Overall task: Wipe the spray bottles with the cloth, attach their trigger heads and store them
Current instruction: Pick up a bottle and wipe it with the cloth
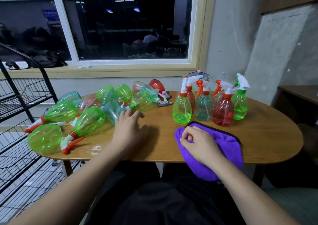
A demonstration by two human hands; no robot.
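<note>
crowding left hand [130, 130]: toppled bottles [89, 120]

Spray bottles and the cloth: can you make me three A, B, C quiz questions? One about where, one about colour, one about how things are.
1. Where is the cloth?
A. in a bucket
B. under the right hand
C. over a chair

2. What colour is the cloth?
A. yellow
B. white
C. purple

3. How are the bottles by the left hand?
A. lying on their sides
B. standing upright
C. packed in a box

Answers: 1 B, the right hand rests on it. 2 C, it is purple. 3 A, they lie in a pile.
</note>
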